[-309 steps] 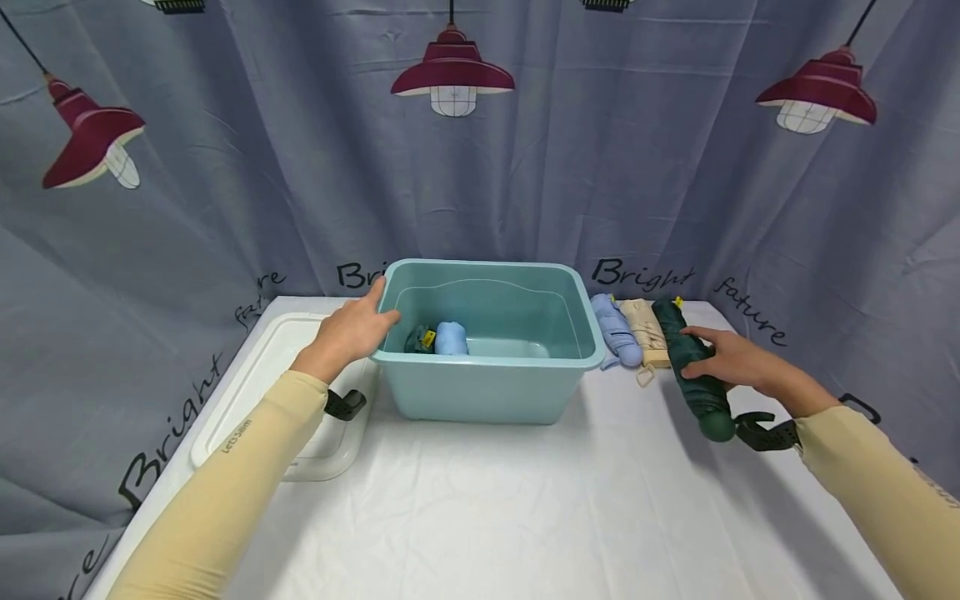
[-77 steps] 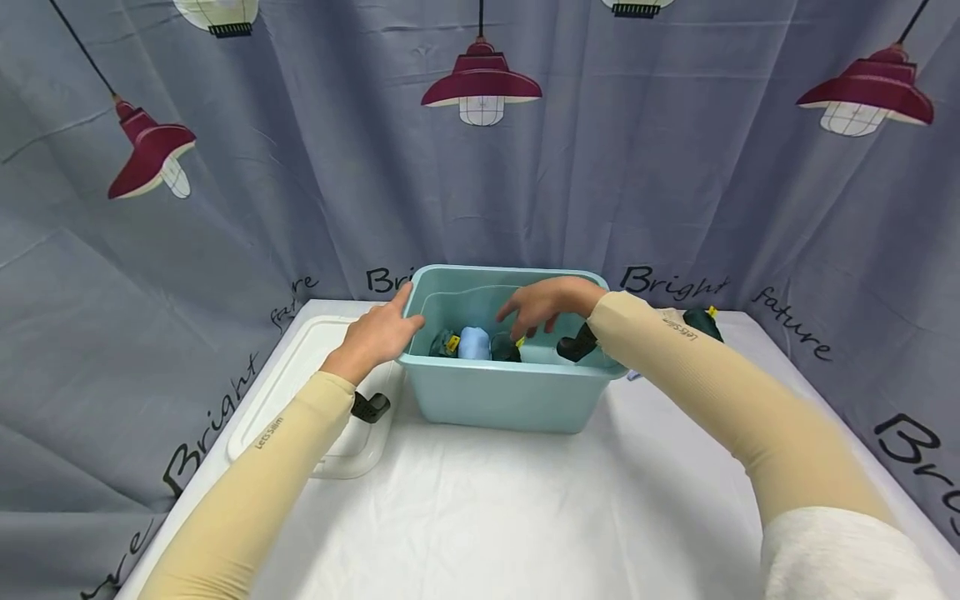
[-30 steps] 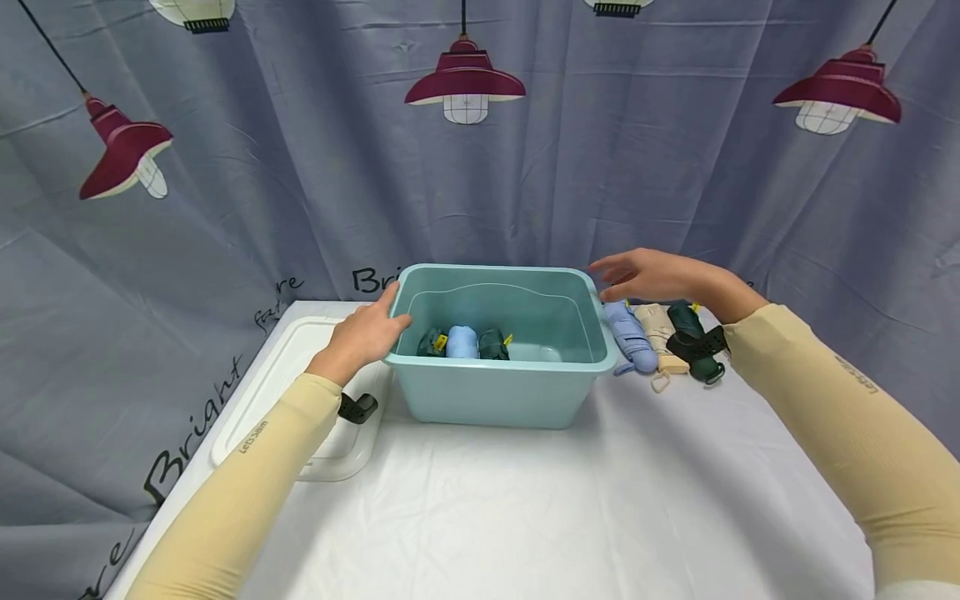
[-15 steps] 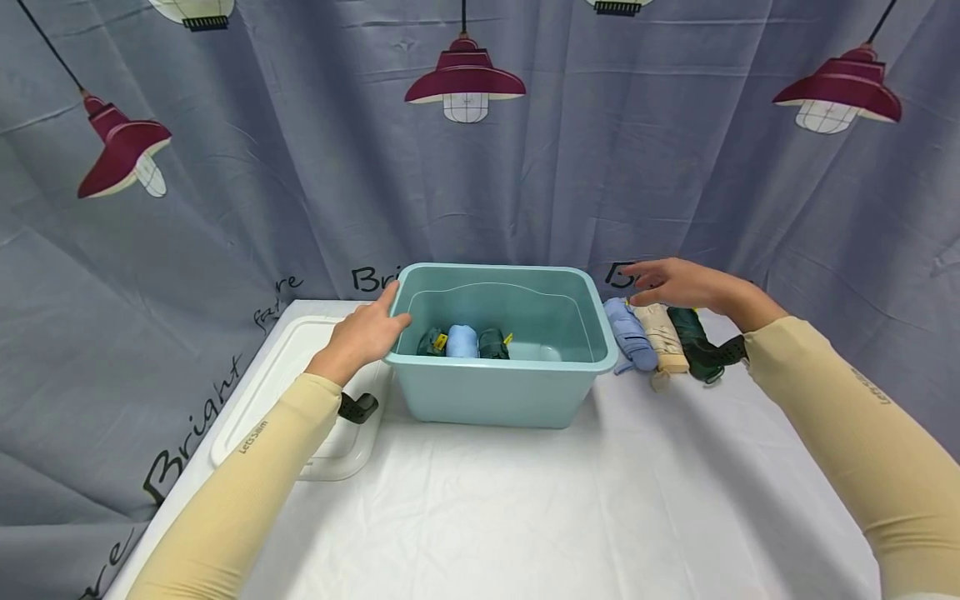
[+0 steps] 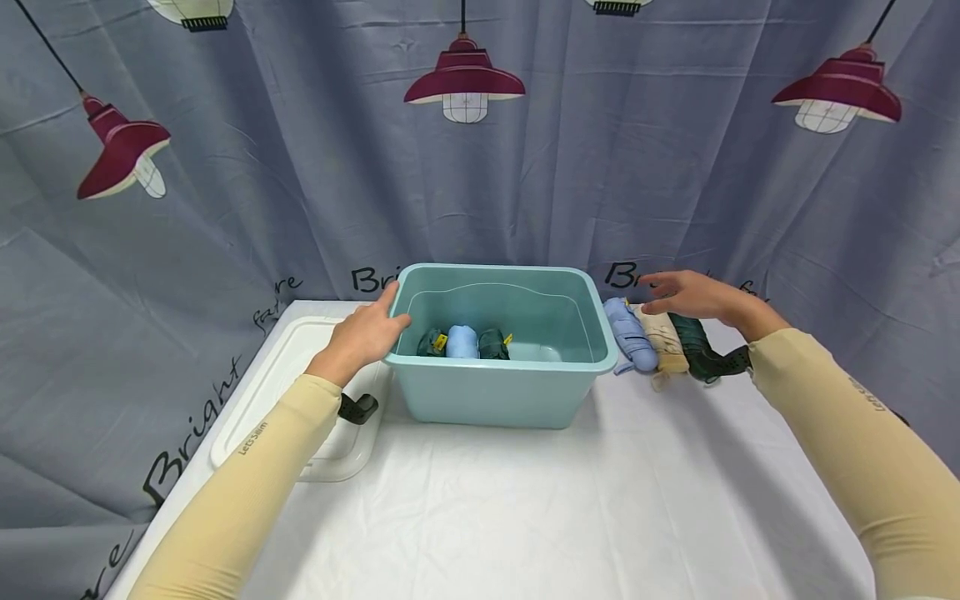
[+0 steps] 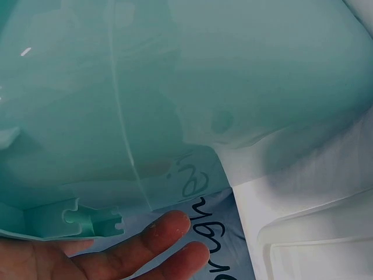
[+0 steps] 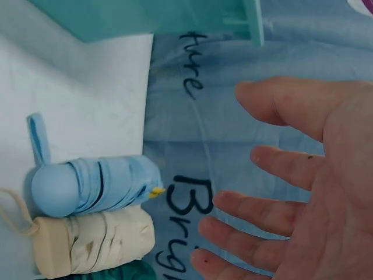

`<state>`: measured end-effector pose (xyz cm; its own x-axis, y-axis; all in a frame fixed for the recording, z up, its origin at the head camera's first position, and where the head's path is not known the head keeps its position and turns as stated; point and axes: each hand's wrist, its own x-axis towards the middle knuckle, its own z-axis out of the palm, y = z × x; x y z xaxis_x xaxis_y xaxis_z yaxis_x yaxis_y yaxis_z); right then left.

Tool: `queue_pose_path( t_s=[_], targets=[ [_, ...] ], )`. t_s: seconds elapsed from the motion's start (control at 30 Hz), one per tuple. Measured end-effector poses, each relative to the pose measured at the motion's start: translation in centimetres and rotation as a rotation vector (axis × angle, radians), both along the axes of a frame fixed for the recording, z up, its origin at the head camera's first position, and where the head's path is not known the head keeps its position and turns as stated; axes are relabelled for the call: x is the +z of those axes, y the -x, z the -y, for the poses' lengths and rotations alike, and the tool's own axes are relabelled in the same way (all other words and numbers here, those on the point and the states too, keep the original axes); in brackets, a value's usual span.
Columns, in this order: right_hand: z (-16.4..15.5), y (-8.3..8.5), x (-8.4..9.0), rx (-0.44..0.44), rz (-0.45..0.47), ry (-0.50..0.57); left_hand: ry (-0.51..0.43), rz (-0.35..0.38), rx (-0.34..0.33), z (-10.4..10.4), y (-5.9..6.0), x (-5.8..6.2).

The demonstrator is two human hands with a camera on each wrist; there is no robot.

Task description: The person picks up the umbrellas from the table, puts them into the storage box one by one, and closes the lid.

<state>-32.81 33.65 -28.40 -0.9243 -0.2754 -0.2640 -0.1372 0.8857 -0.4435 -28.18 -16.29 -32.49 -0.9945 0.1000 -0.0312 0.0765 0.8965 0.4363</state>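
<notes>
Teal bin (image 6: pixel 175 76) fills most of the frame, its smooth outer wall seen close up, curved corner toward the right. Left hand (image 6: pixel 87 254) at bottom left, fingers (image 6: pixel 163 230) extended and relaxed just below the bin's rim lip, contact not clear from here. White cloth-covered table (image 6: pixel 309 192) at right. White lid (image 6: pixel 320 256) at bottom right. Grey-blue backdrop cloth (image 6: pixel 213 233) with dark lettering shows between the fingers and the table edge
</notes>
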Motion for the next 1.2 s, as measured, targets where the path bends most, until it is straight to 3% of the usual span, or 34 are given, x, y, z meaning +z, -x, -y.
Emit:
queue_pose_path(
  t_s=[0.7,1.2],
  targets=[
    [-3.7,1.3,-3.7,-0.106,0.019,-0.014,-0.01,0.012,0.021,0.5,-0.3,-0.4],
    [-7.2,1.9,-6.8,-0.198,0.014,-0.044,-0.017,0.001,0.0,0.4,0.3,-0.2]
  ],
)
